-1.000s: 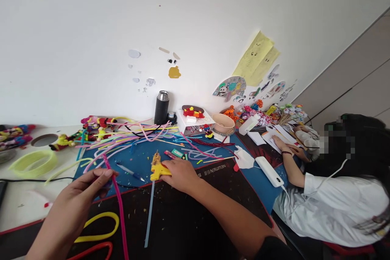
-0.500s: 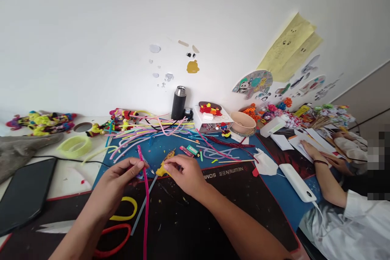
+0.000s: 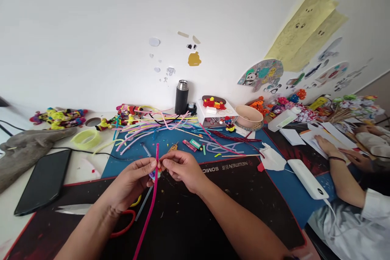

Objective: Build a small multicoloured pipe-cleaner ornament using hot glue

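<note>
My left hand (image 3: 131,183) pinches a long pink pipe cleaner (image 3: 149,215) near its upper end, over the black desk mat (image 3: 213,211). A small multi-coloured piece (image 3: 155,174) sits at my left fingertips. My right hand (image 3: 183,168) is closed in a pinch against the same spot, its fingertips meeting the left ones at the pink pipe cleaner. The tip of a yellow glue gun (image 3: 174,146) shows just beyond my right hand on the blue mat (image 3: 122,162). Red (image 3: 124,227) and yellow loops of pipe cleaner lie under my left wrist.
A heap of coloured pipe cleaners (image 3: 152,126) spreads at the back beside a black flask (image 3: 181,97). A dark phone (image 3: 42,180) and a grey cloth (image 3: 27,150) lie left. On the right, another person's hands (image 3: 330,148) rest on papers near a white power bank (image 3: 307,178).
My right hand left the yellow glue gun and came to the pink pipe cleaner. Both hands drew together at the mat's middle. The view swung left, so the person on the right slid out.
</note>
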